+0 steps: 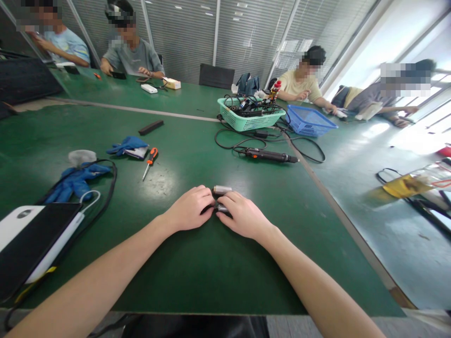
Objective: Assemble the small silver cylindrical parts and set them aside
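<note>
My left hand (195,209) and my right hand (244,213) meet low over the green table, fingers curled inward and fingertips nearly touching. Between them is a small dark piece with a silver metal cylinder (221,208), gripped from both sides. Whether it is one part or two pressed together I cannot tell, since the fingers cover much of it. Just beyond the fingertips lies a second silver cylinder (223,189) with a dark end, close to both hands.
An orange-handled screwdriver (151,157), blue gloves (75,183) and a black-and-white device (38,234) are to the left. Ahead are a black electric screwdriver (271,156), a green basket (246,123) of cables and tools, and a blue basket (310,124). Several people sit around the table.
</note>
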